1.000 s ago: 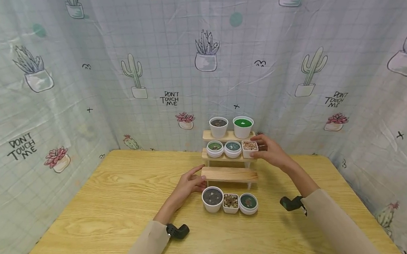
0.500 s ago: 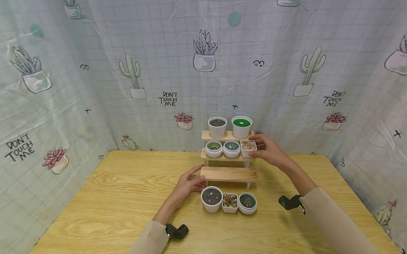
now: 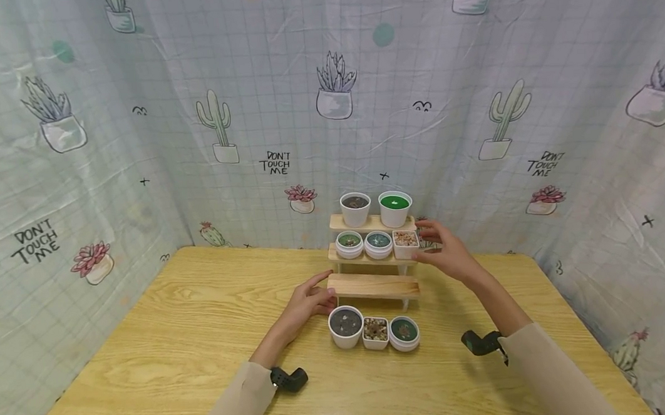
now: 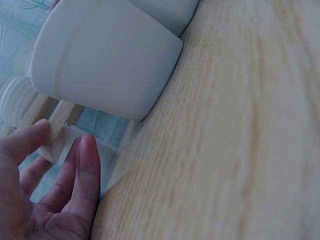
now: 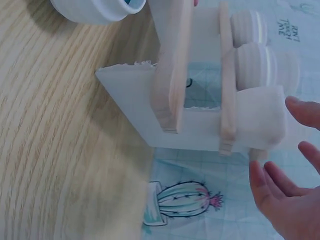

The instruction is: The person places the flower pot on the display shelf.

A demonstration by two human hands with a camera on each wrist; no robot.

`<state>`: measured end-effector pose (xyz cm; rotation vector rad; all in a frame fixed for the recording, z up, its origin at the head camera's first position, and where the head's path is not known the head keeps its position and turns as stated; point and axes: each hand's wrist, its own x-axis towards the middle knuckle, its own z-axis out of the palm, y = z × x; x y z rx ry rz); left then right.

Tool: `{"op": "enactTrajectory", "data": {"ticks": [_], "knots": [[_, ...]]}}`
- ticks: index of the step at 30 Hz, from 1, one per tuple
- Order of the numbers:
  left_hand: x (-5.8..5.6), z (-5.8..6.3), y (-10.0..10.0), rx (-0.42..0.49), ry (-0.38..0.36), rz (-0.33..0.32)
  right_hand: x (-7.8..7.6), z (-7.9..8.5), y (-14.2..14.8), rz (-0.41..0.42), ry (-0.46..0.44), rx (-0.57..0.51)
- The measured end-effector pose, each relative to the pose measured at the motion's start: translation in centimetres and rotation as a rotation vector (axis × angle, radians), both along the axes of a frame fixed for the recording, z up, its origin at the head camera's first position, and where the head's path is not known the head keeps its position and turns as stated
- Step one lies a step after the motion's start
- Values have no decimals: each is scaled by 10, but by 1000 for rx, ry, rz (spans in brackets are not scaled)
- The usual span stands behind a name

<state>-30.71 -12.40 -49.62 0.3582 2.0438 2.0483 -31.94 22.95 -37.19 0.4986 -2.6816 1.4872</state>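
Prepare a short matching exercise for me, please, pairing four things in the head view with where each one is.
Column one:
1. White pot with bright green filling
2. Square pot of pinkish gravel
3. Square pot of mixed pebbles
4. Left hand

Column two:
A. Standing on the table
B. At the left end of the lowest shelf
C. On the top shelf
D. At the right end of the middle shelf

Right pairs: 1-C, 2-D, 3-A, 4-B.
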Motion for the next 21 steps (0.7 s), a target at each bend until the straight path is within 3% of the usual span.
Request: {"op": "enactTrajectory", "data": {"ticks": [8,15,21], "knots": [[1,1,0,-3,9,-4,23,6,7,-32,64,-13],[0,0,0,5,12,-5,43,3,11,-47,157,2],[-1,-1,0,-2,6,0,58,-2,9,-36,185,-6]]}}
